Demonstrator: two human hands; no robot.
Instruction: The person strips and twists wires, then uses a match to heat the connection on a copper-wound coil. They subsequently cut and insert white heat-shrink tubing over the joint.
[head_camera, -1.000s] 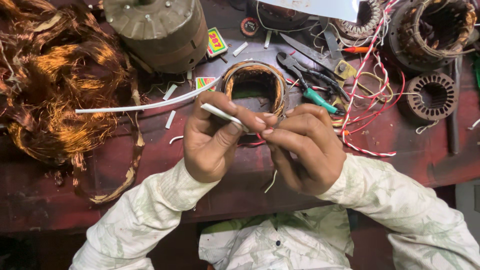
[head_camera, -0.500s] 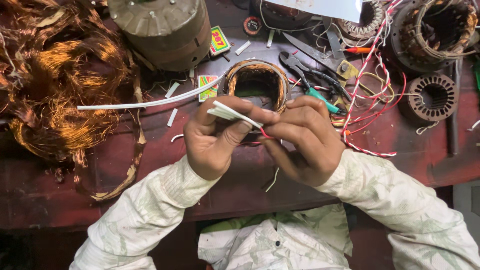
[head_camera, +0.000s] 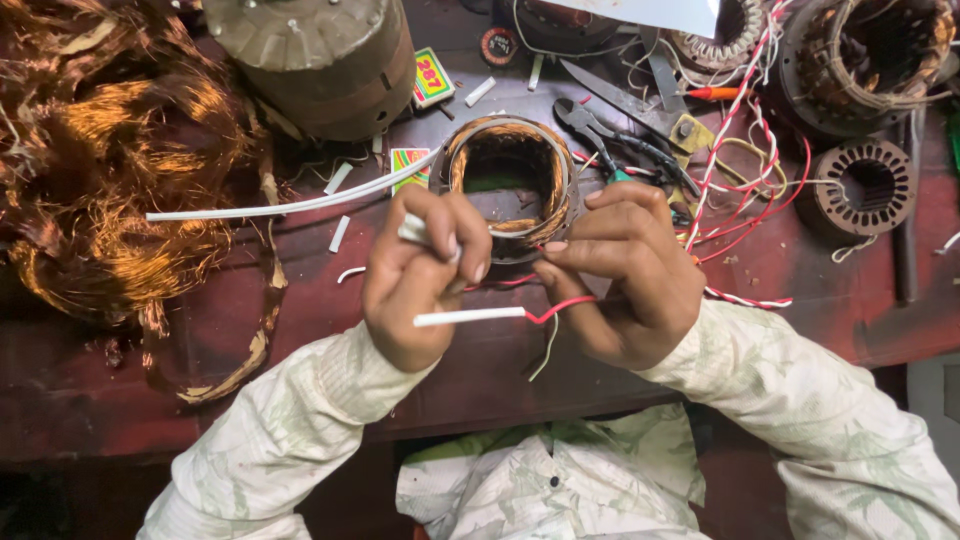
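My left hand (head_camera: 420, 280) pinches a short white sleeve tube (head_camera: 468, 317) that sticks out to the right, and another white piece (head_camera: 412, 229) shows above its fingers. A red wire (head_camera: 560, 306) comes out of the tube's end and runs into my right hand (head_camera: 625, 270), which pinches it. Both hands hover just in front of a small motor stator (head_camera: 510, 180) wound with copper wire, lying on the dark red bench (head_camera: 330, 370).
A tangle of loose copper wire (head_camera: 110, 170) fills the left side. A round motor housing (head_camera: 320, 60) stands at the back. Pliers (head_camera: 610, 140), scissors (head_camera: 640, 100), red-and-white leads (head_camera: 740, 110), two more stators (head_camera: 865, 185) and a long white sleeve (head_camera: 290, 205) lie around.
The white tube now sits lower and lies level, slid further onto the red wire. My hands have dropped a little nearer to me.
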